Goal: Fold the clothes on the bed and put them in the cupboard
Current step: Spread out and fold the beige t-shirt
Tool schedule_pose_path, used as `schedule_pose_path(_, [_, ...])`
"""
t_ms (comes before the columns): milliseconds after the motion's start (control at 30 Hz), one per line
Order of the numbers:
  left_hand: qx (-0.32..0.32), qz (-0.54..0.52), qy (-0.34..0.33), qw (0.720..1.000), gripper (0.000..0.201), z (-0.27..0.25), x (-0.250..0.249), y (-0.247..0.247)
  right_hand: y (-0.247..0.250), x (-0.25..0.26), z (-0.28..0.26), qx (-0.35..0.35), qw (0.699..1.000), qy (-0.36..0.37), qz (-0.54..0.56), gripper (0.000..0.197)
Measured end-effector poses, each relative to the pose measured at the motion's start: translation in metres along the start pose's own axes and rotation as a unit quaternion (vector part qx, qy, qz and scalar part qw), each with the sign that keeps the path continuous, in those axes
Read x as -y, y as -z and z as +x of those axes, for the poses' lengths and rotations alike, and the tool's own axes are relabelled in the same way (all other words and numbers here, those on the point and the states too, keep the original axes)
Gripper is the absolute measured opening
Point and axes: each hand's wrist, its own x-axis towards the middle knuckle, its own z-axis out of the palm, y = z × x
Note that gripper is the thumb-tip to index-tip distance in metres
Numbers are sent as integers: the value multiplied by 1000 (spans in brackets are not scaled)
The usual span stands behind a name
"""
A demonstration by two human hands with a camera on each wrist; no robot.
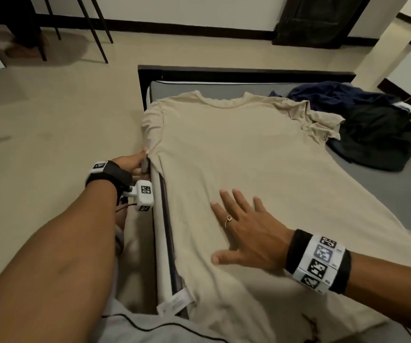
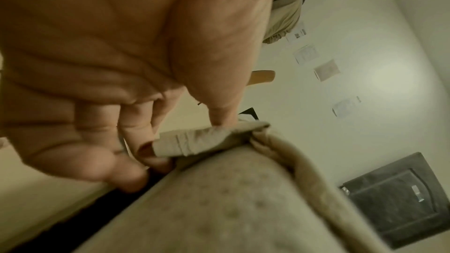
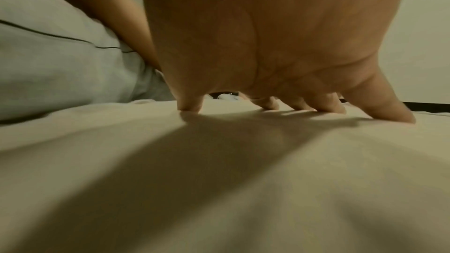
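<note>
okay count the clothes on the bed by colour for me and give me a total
Beige: 1, the T-shirt, spread flat
Navy blue: 1, a crumpled garment
Black: 1, a crumpled garment
Total: 3, as far as the heap shows

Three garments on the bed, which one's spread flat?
The beige T-shirt, under the right hand; the left hand pinches its sleeve. The navy garment and black garment lie crumpled.

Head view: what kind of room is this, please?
Most likely a bedroom at home. A low bed with a dark frame and grey mattress stands on a pale floor, a beige T-shirt is spread on it, and dark clothes are heaped beside the shirt.
</note>
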Motion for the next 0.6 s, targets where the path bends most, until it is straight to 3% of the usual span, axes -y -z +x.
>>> schedule_pose_path(67, [-10, -19, -15, 1000, 38, -9, -1, -1, -7, 20, -11, 6, 999, 34, -14, 120])
schedule_pose_path(267, [-84, -106, -51, 990, 11, -23, 2, 11, -32, 70, -29, -6, 994, 104, -37, 125])
schedule_pose_path(400, [-108, -118, -91, 983, 12, -27, -3, 21, -36, 89, -45, -12, 990, 130, -60, 109])
schedule_pose_path(533, [-124, -109, -87, 982, 19, -23, 1, 20, -32, 101, -59, -146, 975, 168, -25, 58])
schedule_pose_path(600, [-113, -49, -57, 991, 40, -23, 4, 20, -30, 108, -61, -138, 983, 122, 9, 51])
